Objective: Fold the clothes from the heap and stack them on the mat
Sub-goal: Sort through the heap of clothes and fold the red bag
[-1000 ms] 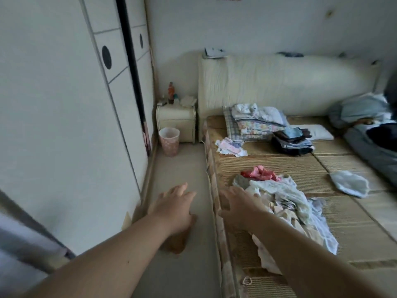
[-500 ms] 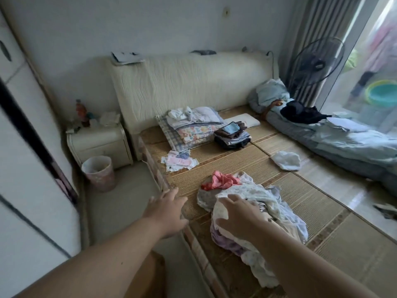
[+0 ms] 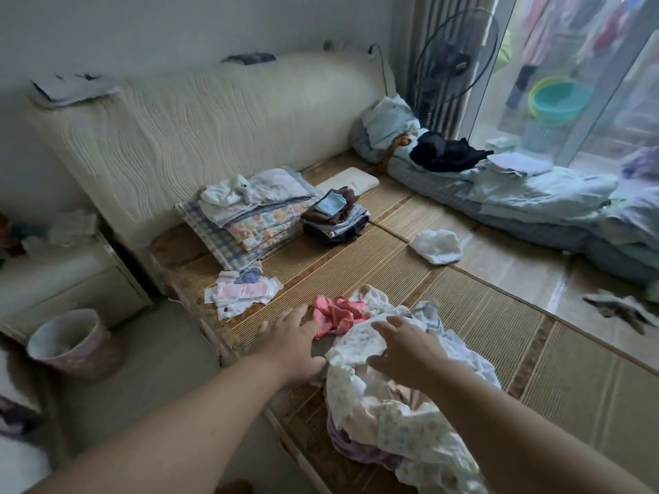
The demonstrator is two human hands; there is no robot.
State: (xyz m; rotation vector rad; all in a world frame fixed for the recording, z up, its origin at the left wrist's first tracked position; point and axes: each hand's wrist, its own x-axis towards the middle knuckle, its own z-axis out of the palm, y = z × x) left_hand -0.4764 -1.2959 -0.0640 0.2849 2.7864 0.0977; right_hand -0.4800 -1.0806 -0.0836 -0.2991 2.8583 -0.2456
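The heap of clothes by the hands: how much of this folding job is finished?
Done: a tall folded stack, a smaller dark stack and some small flat pieces sit on the mat toward the headboard. In hand: the left hand and right hand, both open, reach onto the heap; nothing is gripped yet. Left: the whole crumpled heap, plus a loose white piece lying apart.

1. Two bare arms show in the head view: the left arm (image 3: 171, 433) and the right arm (image 3: 517, 433).
2. Each is uncovered from the wrist back to the picture's edge.
3. The left hand (image 3: 290, 336) and right hand (image 3: 406, 345) are bare too.
4. The fingers are softly blurred, so nail detail cannot be made out.
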